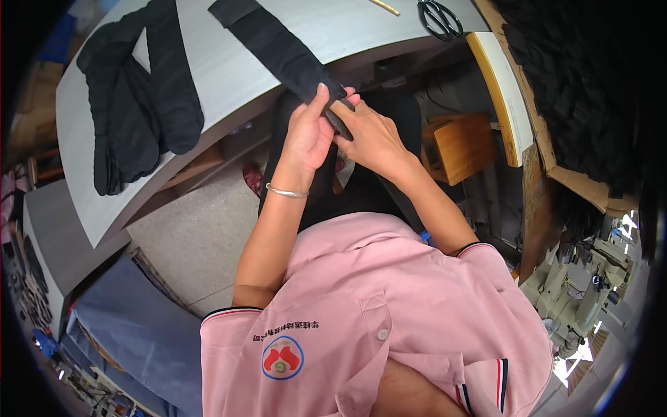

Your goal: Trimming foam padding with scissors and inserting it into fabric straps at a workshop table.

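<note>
Landmark: the grey worktable (pixel 229 76). At its left part lies a heap of black fabric pieces (pixel 135 97) — flat on the top, overlapping one another. Toward the middle of the table, a long black fabric strip (pixel 278 45) runs diagonally across the top and hangs over the near edge.

Just off that near edge, the left hand (pixel 306 135) has its fingers closed on the strip's lower end, the thumb raised along the cloth; a silver bangle (pixel 287 192) sits on the wrist. The right hand (pixel 372 139) touches the same end from the other side — its fingers lie together against the fabric, pinching it.

At the table's far right edge rest black scissors (pixel 440 17). Right of the table and below its level stands a wooden box (pixel 462 146).
</note>
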Demonstrator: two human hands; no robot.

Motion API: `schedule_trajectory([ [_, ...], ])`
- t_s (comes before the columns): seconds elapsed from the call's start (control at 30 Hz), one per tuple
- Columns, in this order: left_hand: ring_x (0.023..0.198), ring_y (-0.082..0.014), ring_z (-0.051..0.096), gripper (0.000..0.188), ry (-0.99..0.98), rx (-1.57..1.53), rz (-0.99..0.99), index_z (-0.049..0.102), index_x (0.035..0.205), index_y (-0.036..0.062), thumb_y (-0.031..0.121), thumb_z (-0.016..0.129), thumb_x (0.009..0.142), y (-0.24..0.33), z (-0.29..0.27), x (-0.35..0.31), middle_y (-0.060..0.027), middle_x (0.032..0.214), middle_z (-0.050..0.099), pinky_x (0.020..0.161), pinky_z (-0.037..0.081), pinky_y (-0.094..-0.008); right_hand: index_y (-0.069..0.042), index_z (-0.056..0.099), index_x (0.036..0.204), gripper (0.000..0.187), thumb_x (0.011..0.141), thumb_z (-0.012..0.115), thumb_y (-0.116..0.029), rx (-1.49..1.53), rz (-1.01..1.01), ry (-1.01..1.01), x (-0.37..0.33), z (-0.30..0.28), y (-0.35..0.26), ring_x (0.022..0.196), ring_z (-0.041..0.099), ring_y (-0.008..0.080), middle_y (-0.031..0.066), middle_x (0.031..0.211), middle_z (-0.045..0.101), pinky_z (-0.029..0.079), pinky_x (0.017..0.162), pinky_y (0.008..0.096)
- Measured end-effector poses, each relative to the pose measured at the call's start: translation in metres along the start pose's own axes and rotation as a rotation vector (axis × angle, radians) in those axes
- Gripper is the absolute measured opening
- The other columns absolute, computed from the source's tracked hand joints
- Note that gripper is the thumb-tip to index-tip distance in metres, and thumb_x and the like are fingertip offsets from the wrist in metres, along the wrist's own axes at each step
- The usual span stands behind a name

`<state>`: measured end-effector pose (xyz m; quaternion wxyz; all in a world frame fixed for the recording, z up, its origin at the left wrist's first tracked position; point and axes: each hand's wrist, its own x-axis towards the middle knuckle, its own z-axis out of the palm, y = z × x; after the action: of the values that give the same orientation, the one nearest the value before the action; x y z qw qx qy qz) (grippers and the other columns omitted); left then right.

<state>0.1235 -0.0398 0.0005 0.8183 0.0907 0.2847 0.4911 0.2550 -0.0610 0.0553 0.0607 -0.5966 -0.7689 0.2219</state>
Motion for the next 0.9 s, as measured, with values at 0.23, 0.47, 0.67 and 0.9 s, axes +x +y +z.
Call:
schedule_trajectory([
  [0.23,0.118,-0.0277,0.061,0.04,-0.037,-0.056,-0.052,0.057,0.123,-0.006,0.028,0.057,0.101,0.005,-0.006,0.004,-0.0174,0.123,0.065,0.104,0.049,-0.0438,-0.019,0.056,0.137,0.063,0.078,0.079,-0.014,0.165,-0.122,0.27,-0.055,0.001,0.013,0.107,0.064,0.0368,0.0158,0.132,0.057,0.053,0.089,0.0406],
  [0.47,0.114,-0.0298,0.063,0.035,0.048,-0.083,-0.076,0.059,0.118,-0.007,0.022,0.062,0.099,0.012,-0.002,0.013,-0.0178,0.119,0.066,0.099,0.052,-0.0427,-0.003,0.051,0.143,0.059,0.087,0.068,0.002,1.155,0.293,-0.101,-0.096,-0.019,0.056,0.094,0.064,0.0055,0.0066,0.112,0.069,0.049,0.086,0.0212],
  [0.67,0.108,-0.0286,0.065,0.034,0.028,-0.03,-0.081,0.059,0.118,-0.0049,0.021,0.064,0.098,0.017,0.002,0.024,-0.0162,0.113,0.067,0.097,0.052,-0.0421,-0.008,0.05,0.146,0.063,0.087,0.068,0.001,1.143,0.304,-0.168,-0.119,-0.033,0.072,0.088,0.064,0.0067,0.0056,0.103,0.068,0.051,0.083,0.0219],
  [0.9,0.107,-0.0306,0.065,0.033,0.113,-0.013,-0.019,0.057,0.118,-0.0057,0.019,0.065,0.097,0.013,0.002,0.031,-0.018,0.113,0.066,0.097,0.053,-0.0442,-0.021,0.035,0.155,0.085,0.081,0.074,-0.007,0.612,0.242,-0.063,-0.146,-0.037,0.063,0.093,0.065,0.0206,0.015,0.114,0.066,0.052,0.083,0.0332],
])
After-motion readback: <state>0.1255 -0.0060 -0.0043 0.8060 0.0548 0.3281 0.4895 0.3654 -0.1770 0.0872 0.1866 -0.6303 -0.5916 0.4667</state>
